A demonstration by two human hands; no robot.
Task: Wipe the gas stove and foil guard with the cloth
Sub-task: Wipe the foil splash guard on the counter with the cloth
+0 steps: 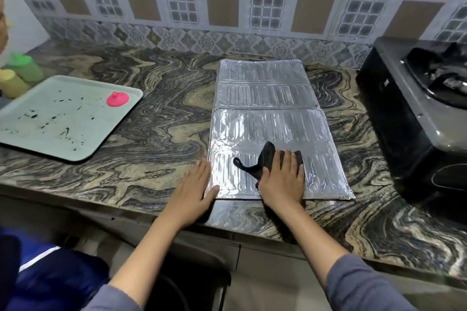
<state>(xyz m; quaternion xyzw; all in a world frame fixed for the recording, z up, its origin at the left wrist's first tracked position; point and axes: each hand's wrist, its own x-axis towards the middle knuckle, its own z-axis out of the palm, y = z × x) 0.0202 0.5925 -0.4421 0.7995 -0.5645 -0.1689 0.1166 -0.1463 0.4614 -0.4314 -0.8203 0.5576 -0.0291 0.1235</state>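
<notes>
Ideally the right hand [281, 179], fingers flat and pressing the black cloth [265, 159] onto the foil guard [273, 118] lying on the desk [151, 113], wipes along the ribs while the open left hand [193, 193] pins the near corner.

No legible text, label, brand or number appears anywhere in the kitchen scene. A small pale mark on the front of the gas stove [414, 118], well to the right of the hands, is too blurred to read.
</notes>
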